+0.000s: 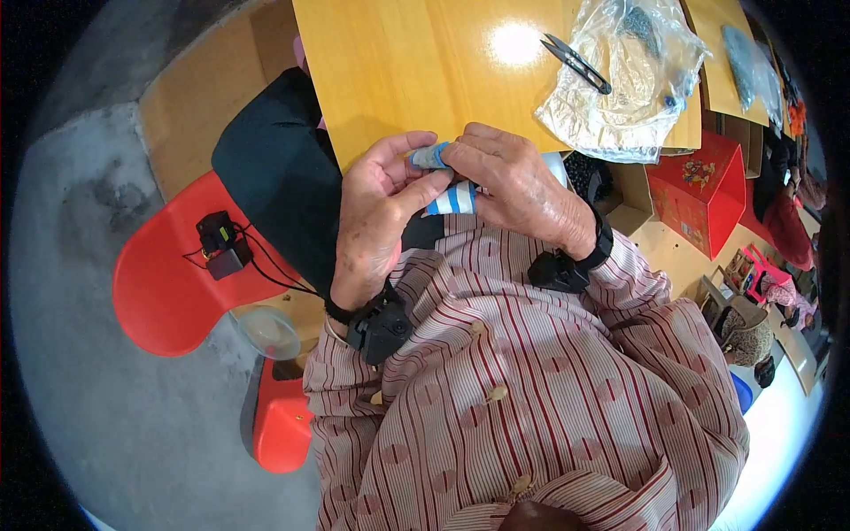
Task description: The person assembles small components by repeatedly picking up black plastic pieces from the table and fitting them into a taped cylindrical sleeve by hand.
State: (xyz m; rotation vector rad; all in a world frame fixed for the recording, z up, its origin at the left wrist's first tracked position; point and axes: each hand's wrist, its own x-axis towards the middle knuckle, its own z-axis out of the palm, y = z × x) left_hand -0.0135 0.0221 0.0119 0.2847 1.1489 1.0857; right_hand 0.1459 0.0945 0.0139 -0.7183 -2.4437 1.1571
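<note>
Just off the table's near edge, both hands hold a small piece of blue and white striped fabric [455, 200]. My left hand [376, 199] pinches it with the thumb, and the index finger curves around above. A grey-blue folded part [428, 157] of what looks like the same piece shows between the fingertips. My right hand [522, 181] grips from the other side, its fingers bent over the top. Whether the two parts are joined is hidden by the fingers. Black thread snips [577, 64] lie beyond my right hand on a clear plastic bag [620, 111].
The wooden table [416, 62] stands in front of me. A red chair [168, 265] with a small black device [224, 246] and cables is at left, near a dark cloth-covered seat [270, 168]. A red box [699, 195] stands at right. Other people sit farther right.
</note>
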